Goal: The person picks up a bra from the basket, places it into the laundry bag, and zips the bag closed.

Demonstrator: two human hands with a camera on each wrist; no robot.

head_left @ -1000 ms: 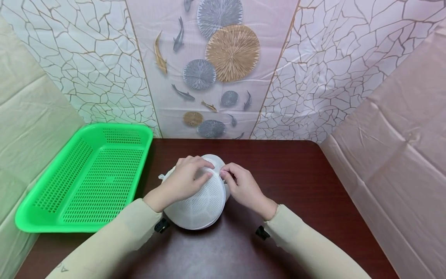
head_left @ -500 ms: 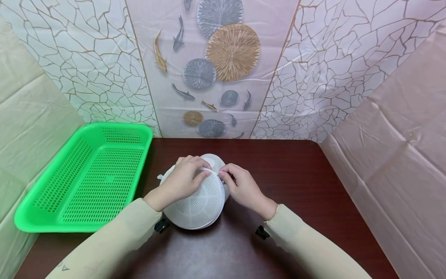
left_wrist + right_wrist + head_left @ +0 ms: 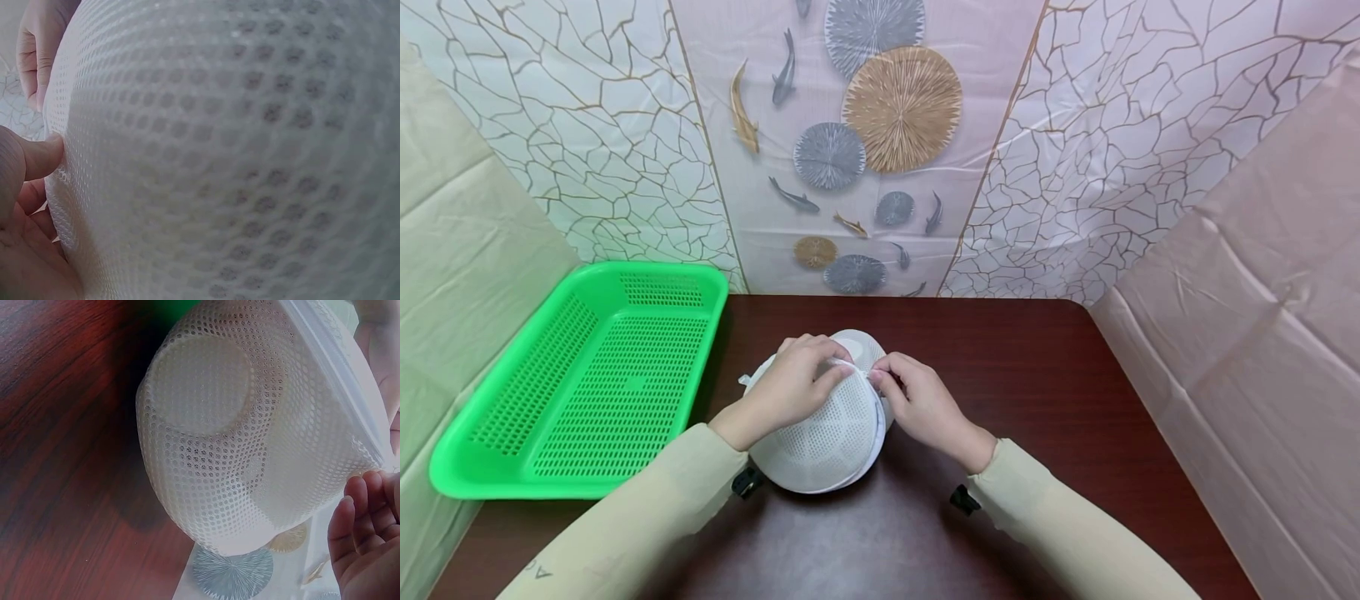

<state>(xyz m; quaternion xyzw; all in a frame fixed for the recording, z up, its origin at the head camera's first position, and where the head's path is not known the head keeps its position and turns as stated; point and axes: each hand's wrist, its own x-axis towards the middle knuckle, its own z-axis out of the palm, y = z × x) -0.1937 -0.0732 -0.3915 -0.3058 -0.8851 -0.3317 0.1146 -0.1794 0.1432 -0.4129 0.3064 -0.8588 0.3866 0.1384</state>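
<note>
A rounded white mesh laundry bag stands on the table between both hands, bulging on each side of its rim. In the right wrist view a pale zipper band runs along that rim. My left hand lies over the upper left of the bag and grips its edge between thumb and fingers. Close by, my right hand pinches the rim near the zipper, fingertips together; what exactly they pinch is too small to tell. Mesh fills most of the left wrist view. The bag's inside is hidden.
A green plastic basket with slotted sides stands on the left of the dark wooden table. Patterned sheeting closes off the back, and plain beige sheeting the right side.
My right fingertips have shifted slightly left along the rim, and my left fingers have drawn a little left too. A thin gap shows more at the bag's right edge. The basket stays put.
</note>
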